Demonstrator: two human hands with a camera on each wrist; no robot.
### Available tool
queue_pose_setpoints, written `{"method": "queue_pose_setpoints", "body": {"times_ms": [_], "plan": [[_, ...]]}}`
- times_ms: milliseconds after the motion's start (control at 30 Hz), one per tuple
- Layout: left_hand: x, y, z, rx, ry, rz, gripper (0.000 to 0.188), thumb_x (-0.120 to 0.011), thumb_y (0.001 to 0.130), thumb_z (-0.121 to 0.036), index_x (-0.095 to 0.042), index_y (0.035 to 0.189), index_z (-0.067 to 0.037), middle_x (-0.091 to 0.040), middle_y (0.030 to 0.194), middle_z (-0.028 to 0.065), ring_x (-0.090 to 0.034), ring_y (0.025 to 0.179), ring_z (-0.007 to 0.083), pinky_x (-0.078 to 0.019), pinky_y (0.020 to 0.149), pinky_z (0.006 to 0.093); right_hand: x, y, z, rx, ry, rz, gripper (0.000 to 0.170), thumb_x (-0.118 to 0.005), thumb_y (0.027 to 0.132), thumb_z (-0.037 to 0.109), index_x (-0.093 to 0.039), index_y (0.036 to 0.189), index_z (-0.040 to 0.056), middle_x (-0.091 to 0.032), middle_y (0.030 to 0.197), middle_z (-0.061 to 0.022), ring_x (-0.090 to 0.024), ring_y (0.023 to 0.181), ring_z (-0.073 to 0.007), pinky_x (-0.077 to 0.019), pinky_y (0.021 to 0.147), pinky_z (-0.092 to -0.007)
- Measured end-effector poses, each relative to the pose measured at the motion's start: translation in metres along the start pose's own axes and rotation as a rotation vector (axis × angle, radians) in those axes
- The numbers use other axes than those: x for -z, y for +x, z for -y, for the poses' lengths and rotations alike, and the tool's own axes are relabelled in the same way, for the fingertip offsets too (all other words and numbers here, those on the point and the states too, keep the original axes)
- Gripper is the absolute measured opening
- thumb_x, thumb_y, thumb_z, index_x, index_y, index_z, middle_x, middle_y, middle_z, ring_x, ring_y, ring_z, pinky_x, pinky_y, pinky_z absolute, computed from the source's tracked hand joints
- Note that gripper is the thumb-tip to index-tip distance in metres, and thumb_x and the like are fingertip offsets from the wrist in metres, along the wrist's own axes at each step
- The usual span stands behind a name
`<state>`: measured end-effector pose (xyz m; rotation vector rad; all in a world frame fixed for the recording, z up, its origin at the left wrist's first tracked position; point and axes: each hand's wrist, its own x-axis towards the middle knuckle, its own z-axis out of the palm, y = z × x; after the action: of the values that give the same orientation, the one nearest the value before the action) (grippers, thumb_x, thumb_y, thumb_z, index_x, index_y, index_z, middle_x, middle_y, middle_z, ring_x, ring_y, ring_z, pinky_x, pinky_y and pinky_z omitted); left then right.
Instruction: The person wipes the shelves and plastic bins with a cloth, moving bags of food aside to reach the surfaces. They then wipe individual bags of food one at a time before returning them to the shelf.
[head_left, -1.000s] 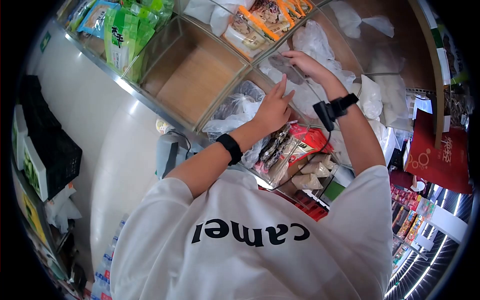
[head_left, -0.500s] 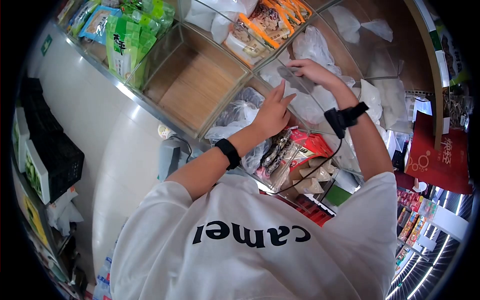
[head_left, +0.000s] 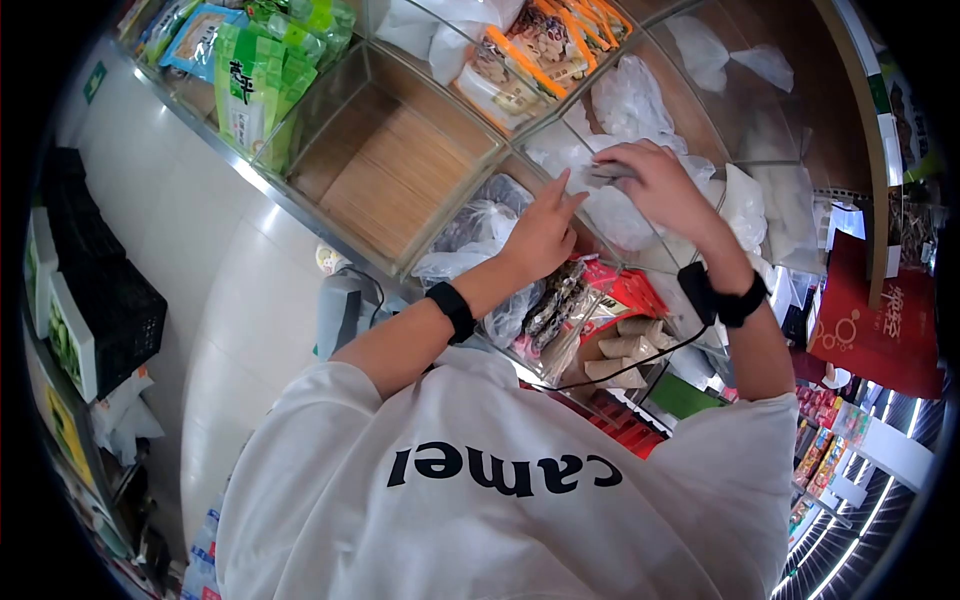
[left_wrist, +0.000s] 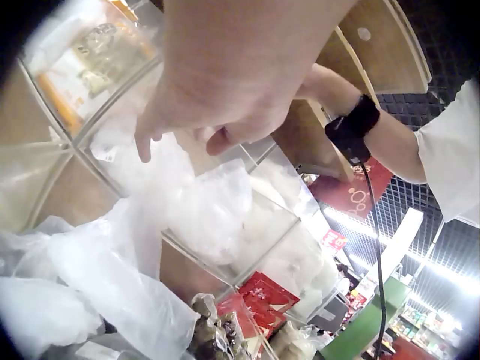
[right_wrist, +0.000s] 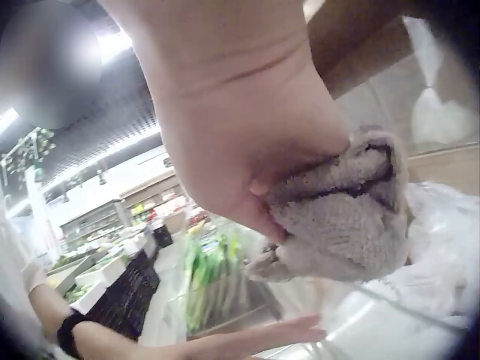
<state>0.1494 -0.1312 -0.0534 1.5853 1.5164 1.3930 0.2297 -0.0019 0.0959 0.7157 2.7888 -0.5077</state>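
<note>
My right hand (head_left: 662, 188) grips a folded grey cloth (right_wrist: 337, 225), which bunches out past the fingers in the right wrist view. In the head view the cloth lies close over a glass divider (head_left: 640, 222) between bins holding white plastic bags. My left hand (head_left: 542, 232) is over the neighbouring bin, index finger and thumb extended and the other fingers loosely bent, with nothing held. Below it lie clear plastic bags (head_left: 470, 238). In the left wrist view, white bags (left_wrist: 210, 210) sit beneath the left hand's fingers.
Glass-walled bins surround the hands. To the left is a bare wooden bin (head_left: 395, 165); green packets (head_left: 248, 95) and orange-edged packets (head_left: 520, 70) sit further back. Red packets (head_left: 625, 287) lie near the body. A cable (head_left: 650, 355) trails from the right wrist.
My right hand has drawn back toward the body and slightly right with the grey cloth, its wrist shifting to the right. The left hand has stayed almost in place.
</note>
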Motion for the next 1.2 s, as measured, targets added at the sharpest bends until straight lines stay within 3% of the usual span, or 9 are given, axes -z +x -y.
{"method": "queue_pose_setpoints", "body": {"times_ms": [133, 200, 300, 400, 600, 733, 800, 933, 1200], "plan": [[0.0, -0.005, 0.003, 0.062, -0.048, -0.081, 0.054, -0.051, 0.068, 0.0, -0.037, 0.12, 0.004, -0.032, 0.126, 0.0274, -0.035, 0.114, 0.0418, -0.0332, 0.095, 0.0411, -0.032, 0.008, 0.043, 0.177, -0.322, -0.223, 0.042, -0.058, 0.068, 0.014, -0.055, 0.109, 0.0076, -0.054, 0.111, -0.0093, -0.045, 0.11, -0.022, -0.0333, 0.092, -0.0348], [0.001, -0.007, 0.008, 0.074, -0.067, -0.168, 0.058, -0.051, 0.068, 0.0, -0.032, 0.122, 0.006, -0.033, 0.124, 0.0275, -0.035, 0.113, 0.0426, -0.0329, 0.095, 0.0411, -0.071, 0.024, 0.031, 0.334, -0.761, -0.326, 0.041, -0.051, 0.073, 0.014, -0.052, 0.112, 0.0053, -0.045, 0.124, -0.0086, -0.04, 0.115, -0.024, -0.0313, 0.095, -0.0355], [-0.003, -0.01, 0.019, 0.224, -0.065, -0.192, 0.063, -0.05, 0.067, 0.0, -0.024, 0.124, 0.01, -0.034, 0.12, 0.0285, -0.036, 0.11, 0.0438, -0.0317, 0.095, 0.0417, -0.118, 0.036, 0.014, 0.205, -1.161, -0.145, 0.047, -0.047, 0.076, 0.019, -0.045, 0.121, 0.0047, -0.036, 0.133, -0.0094, -0.035, 0.119, -0.0247, -0.0282, 0.097, -0.0355], [-0.02, -0.01, 0.03, 0.182, 0.086, -0.285, 0.064, -0.049, 0.068, 0.0, -0.022, 0.125, 0.012, -0.034, 0.119, 0.0289, -0.036, 0.108, 0.0439, -0.0327, 0.094, 0.0418, -0.152, 0.026, 0.004, 0.087, -1.256, 0.017, 0.053, -0.045, 0.078, 0.023, -0.038, 0.128, 0.0064, -0.027, 0.138, -0.0095, -0.028, 0.123, -0.0226, -0.0237, 0.098, -0.0356], [-0.03, -0.015, 0.015, 0.254, -0.227, 0.067, 0.073, -0.049, 0.067, 0.001, -0.016, 0.133, 0.003, -0.038, 0.122, 0.028, -0.037, 0.113, 0.0414, -0.0312, 0.096, 0.0411, -0.18, -0.022, -0.027, 0.017, -1.26, -0.022, 0.056, -0.044, 0.08, 0.026, -0.035, 0.131, 0.0054, -0.028, 0.136, -0.008, -0.025, 0.122, -0.0232, -0.0214, 0.097, -0.0369], [-0.014, -0.012, 0.007, 0.174, -0.184, -0.034, 0.067, -0.046, 0.074, -0.003, -0.013, 0.132, 0.007, -0.039, 0.12, 0.0293, -0.04, 0.109, 0.0422, -0.0352, 0.092, 0.0407, -0.167, -0.002, -0.011, -0.044, -1.143, -0.126, 0.055, -0.044, 0.079, 0.025, -0.035, 0.13, 0.0053, -0.03, 0.132, -0.0076, -0.026, 0.119, -0.022, -0.0218, 0.096, -0.0375], [-0.002, -0.004, 0.009, 0.056, -0.102, -0.275, 0.068, -0.044, 0.074, 0.0, -0.011, 0.133, 0.006, -0.03, 0.13, 0.0274, -0.034, 0.118, 0.04, -0.031, 0.098, 0.0381, -0.147, 0.019, 0.012, -0.071, -1.101, -0.133, 0.056, -0.044, 0.079, 0.025, -0.034, 0.131, 0.0054, -0.03, 0.132, -0.0077, -0.027, 0.118, -0.0224, -0.0222, 0.096, -0.0377], [0.012, 0.003, 0.023, 0.137, -0.176, -0.286, 0.074, -0.042, 0.07, 0.007, -0.007, 0.136, 0.003, -0.021, 0.138, 0.0232, -0.022, 0.128, 0.0355, -0.0204, 0.105, 0.034, -0.157, 0.058, 0.023, -0.14, -1.126, -0.178, 0.056, -0.044, 0.079, 0.024, -0.032, 0.131, 0.0062, -0.029, 0.13, -0.008, -0.028, 0.115, -0.0237, -0.0231, 0.094, -0.0382], [0.0, -0.004, 0.044, 0.38, 0.066, -0.017, 0.082, -0.046, 0.074, -0.005, 0.012, 0.13, 0.01, -0.041, 0.115, 0.0348, -0.046, 0.102, 0.0447, -0.0391, 0.086, 0.0433, -0.187, 0.058, 0.003, -0.014, -1.258, -0.136, 0.055, -0.043, 0.081, 0.023, -0.031, 0.132, 0.0069, -0.031, 0.127, -0.0076, -0.029, 0.113, -0.0239, -0.0232, 0.093, -0.0368]]}}
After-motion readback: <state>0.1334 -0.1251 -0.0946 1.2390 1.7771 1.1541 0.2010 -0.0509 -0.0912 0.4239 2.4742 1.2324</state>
